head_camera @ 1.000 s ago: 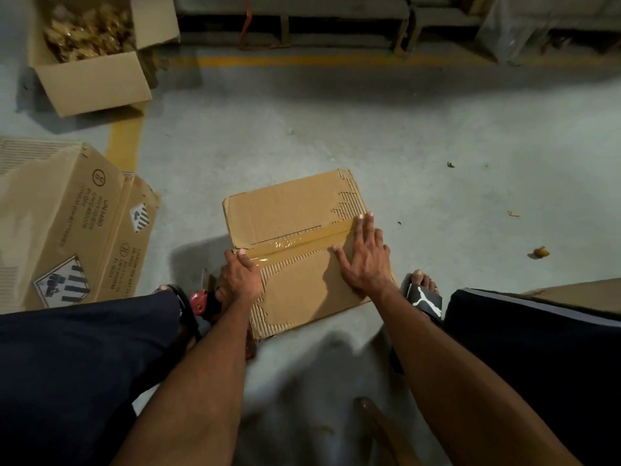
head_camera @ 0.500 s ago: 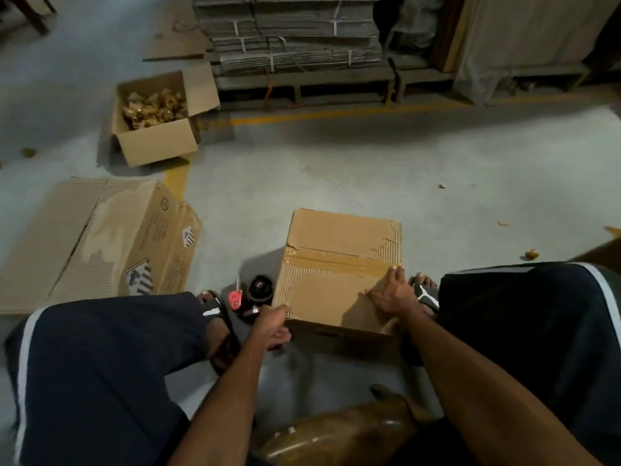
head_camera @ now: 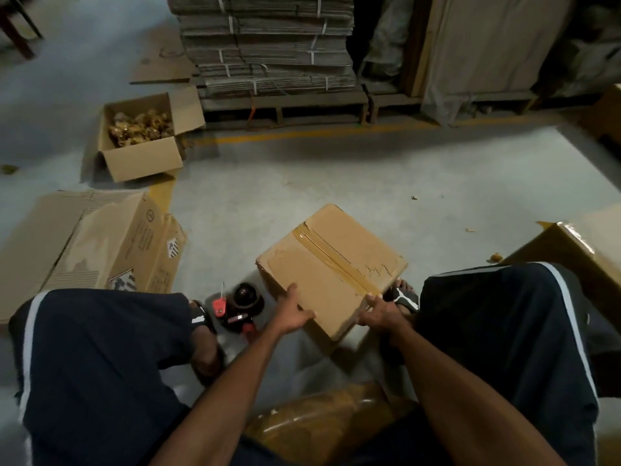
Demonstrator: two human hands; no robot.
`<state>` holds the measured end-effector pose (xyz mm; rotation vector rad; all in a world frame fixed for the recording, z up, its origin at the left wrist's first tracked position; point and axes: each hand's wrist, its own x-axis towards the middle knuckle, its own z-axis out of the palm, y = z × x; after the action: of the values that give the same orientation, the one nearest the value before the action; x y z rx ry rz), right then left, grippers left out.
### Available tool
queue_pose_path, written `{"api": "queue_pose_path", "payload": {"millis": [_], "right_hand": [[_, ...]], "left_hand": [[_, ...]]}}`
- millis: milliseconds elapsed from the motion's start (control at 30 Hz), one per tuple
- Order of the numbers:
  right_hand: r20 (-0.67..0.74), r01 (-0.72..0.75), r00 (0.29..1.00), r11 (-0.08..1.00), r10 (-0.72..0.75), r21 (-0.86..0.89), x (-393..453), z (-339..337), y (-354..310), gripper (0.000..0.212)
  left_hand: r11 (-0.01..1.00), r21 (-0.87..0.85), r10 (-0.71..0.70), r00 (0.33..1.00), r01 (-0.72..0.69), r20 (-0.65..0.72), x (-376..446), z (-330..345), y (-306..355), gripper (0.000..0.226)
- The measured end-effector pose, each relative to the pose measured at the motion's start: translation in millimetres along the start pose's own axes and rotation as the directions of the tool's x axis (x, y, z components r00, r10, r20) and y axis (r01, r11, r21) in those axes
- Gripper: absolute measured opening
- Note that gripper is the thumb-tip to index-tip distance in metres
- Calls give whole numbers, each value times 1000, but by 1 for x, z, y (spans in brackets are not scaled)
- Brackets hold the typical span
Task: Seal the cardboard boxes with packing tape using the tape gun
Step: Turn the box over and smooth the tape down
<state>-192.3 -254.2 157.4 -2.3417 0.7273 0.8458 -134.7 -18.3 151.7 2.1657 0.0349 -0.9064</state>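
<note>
A closed brown cardboard box sits on the grey floor between my knees, turned cornerwise, with a strip of brown tape running along its top seam. My left hand grips the box's near left edge, thumb on top. My right hand grips the near right edge where the tape ends. The red and black tape gun lies on the floor just left of the box, beside my left foot, with neither hand on it.
A flattened printed box lies at left, an open box of golden items beyond it. Bundled flat cartons on a pallet stand behind. A taped box sits at right, a brown wrapped bundle under my arms.
My left hand let go of the tape gun, now on the floor, and took the box edge. My right hand left the box top for its edge. The box has turned.
</note>
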Motion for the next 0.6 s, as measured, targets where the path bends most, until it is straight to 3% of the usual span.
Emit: {"api": "queue_pose_path", "payload": {"millis": [100, 200, 333, 500, 600], "right_hand": [[10, -21, 1000, 1000, 21, -14, 2, 6, 0, 89], [-15, -16, 1000, 999, 16, -37, 4, 5, 0, 86], [17, 6, 1000, 998, -5, -69, 3, 9, 8, 98], [14, 67, 998, 993, -66, -101, -3, 11, 8, 94], [6, 199, 979, 960, -202, -199, -3, 19, 3, 87]], "left_hand": [[992, 121, -43, 991, 28, 127, 5, 40, 2, 132], [967, 249, -77, 994, 55, 77, 10, 70, 5, 148], [900, 434, -40, 999, 46, -23, 13, 84, 1, 143], [885, 461, -30, 996, 63, -80, 14, 71, 3, 138], [915, 392, -51, 990, 99, -131, 19, 42, -4, 133]]}}
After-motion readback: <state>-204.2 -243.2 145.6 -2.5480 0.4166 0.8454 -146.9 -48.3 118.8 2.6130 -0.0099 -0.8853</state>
